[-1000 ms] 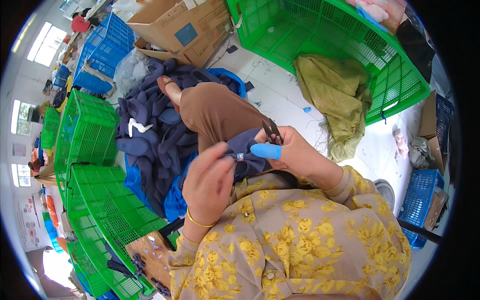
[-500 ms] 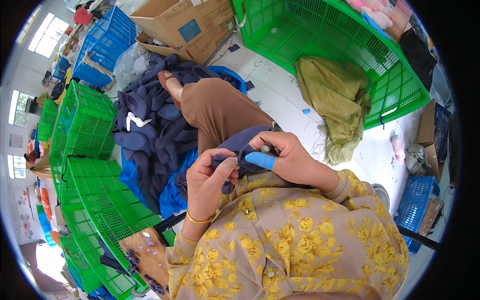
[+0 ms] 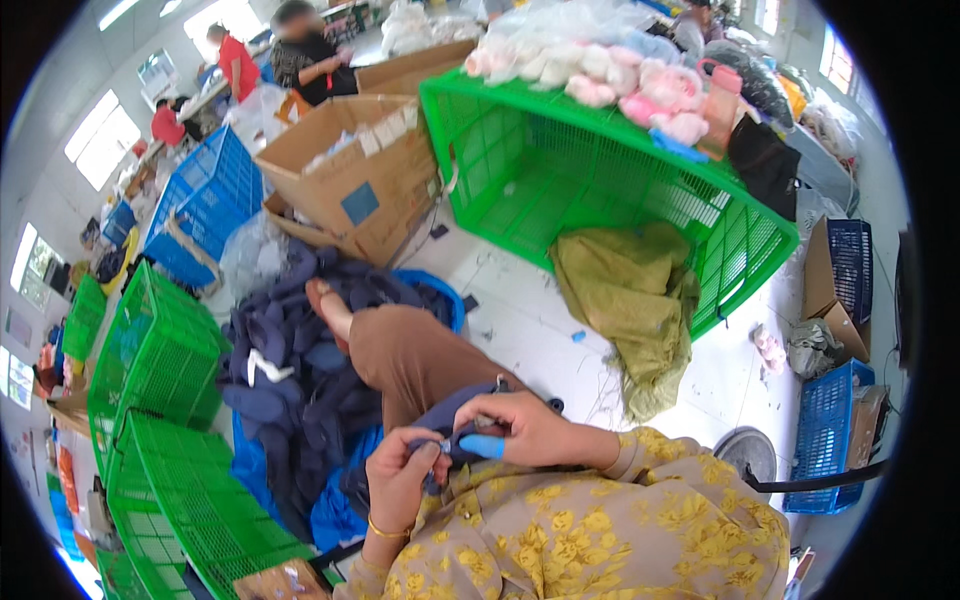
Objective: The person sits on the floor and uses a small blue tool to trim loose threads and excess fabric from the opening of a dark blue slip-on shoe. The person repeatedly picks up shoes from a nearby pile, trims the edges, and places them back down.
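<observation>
My left hand (image 3: 398,478) is closed, thumb and fingers pinching the edge of a navy fabric piece (image 3: 440,412) above my lap. Close beside it, my right hand (image 3: 525,425) grips the same piece with bent fingers; a blue cover wraps its thumb. A small dark object peeks out by the right fingers, too hidden to name. The fingers cover most of the spot where the hands meet. Past my knee lies a heap of similar navy stuffed pieces (image 3: 275,415) on blue sheeting (image 3: 255,470), with a white strip on top.
Green crates (image 3: 160,350) stand at the left, a blue crate (image 3: 200,200) and a cardboard box (image 3: 340,190) behind the heap. A large green crate (image 3: 600,150) carries pink plush toys (image 3: 660,95). An olive sack (image 3: 630,300) lies before it. Two people sit or stand far left.
The view has tilted upward, so my hands sit lower in the picture and more of the room shows. Both hands keep hold of the navy fabric piece.
</observation>
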The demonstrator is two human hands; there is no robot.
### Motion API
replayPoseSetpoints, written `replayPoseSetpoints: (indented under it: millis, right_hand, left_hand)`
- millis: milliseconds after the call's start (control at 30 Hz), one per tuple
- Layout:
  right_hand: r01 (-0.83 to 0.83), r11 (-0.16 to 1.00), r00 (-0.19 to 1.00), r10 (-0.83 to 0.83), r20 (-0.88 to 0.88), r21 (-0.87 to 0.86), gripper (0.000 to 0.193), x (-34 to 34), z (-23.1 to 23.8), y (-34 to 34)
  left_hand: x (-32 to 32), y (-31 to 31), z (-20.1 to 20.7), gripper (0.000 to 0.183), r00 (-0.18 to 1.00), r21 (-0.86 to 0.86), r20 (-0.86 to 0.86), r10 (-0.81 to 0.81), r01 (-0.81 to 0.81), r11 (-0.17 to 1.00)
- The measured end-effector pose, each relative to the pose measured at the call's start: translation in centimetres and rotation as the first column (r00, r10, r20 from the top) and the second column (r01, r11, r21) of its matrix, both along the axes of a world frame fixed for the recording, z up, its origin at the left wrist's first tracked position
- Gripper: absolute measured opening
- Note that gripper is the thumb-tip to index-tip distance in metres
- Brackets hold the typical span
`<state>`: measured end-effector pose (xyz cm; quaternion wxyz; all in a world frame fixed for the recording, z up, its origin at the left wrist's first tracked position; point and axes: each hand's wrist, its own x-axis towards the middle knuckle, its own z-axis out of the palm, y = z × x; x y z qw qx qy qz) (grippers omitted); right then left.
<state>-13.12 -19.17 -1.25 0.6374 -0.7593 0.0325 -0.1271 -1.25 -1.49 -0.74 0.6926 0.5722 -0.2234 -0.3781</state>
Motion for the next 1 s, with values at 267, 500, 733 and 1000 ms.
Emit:
replayPoseSetpoints:
  millis: [267,500,733,1000]
  right_hand:
    - [-0.190,0.968,0.979,0.176,-0.099,-0.164,0.030,-0.7,0.2,0.7]
    - [-0.164,0.967,0.986,0.164,0.017,0.196,0.021,0.1,-1.2,1.6]
    - [0.022,0.749,0.990,0.075,-0.118,0.663,0.019,0.2,-1.6,2.8]
    - [-0.046,0.829,0.999,0.030,0.037,0.558,0.027,0.4,-2.0,2.2]
  left_hand:
    - [-0.9,0.9,1.2,0.009,0.961,0.060,0.168,-0.218,0.211,0.976]
    - [-0.9,0.7,-0.1,0.023,0.963,-0.194,-0.244,-0.112,0.064,0.979]
    - [-1.5,0.6,-0.6,0.037,0.977,-0.017,0.195,-0.085,0.090,0.996]
    - [-1.1,1.2,-0.2,0.008,0.934,0.082,0.356,-0.026,-0.004,0.997]
